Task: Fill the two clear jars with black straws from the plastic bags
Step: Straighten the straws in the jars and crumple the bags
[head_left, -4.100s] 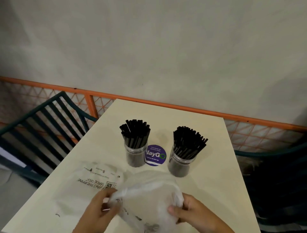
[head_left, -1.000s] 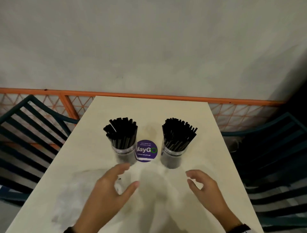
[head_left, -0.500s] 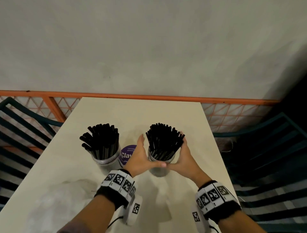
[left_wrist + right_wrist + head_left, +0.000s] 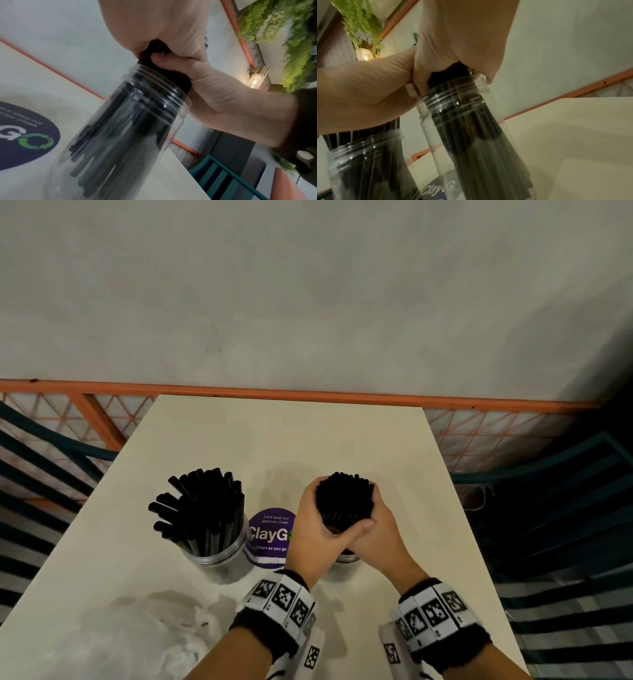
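Note:
Two clear jars stand on the cream table point(image 4: 291, 436), both holding black straws. In the left jar point(image 4: 221, 559) the straws point(image 4: 202, 508) fan out loosely. My left hand point(image 4: 313, 525) and right hand point(image 4: 376, 537) both wrap round the straw bundle point(image 4: 344, 499) in the right jar point(image 4: 346, 559), squeezing it into a tight cluster above the rim. The hands hide most of that jar in the head view. In the left wrist view the right jar point(image 4: 120, 135) shows the straws inside. In the right wrist view both the right jar point(image 4: 471, 135) and the left jar point(image 4: 364, 162) appear.
A crumpled clear plastic bag point(image 4: 144, 635) lies at the table's near left. A round purple sticker point(image 4: 270, 535) sits between the jars. Dark slatted chairs point(image 4: 41, 474) flank the table on both sides, and an orange rail point(image 4: 308, 396) runs along its far edge.
My hands left the plastic bag and reached for the right jar. In the last half second they went from cupping its straws to gripping them into a tight bundle.

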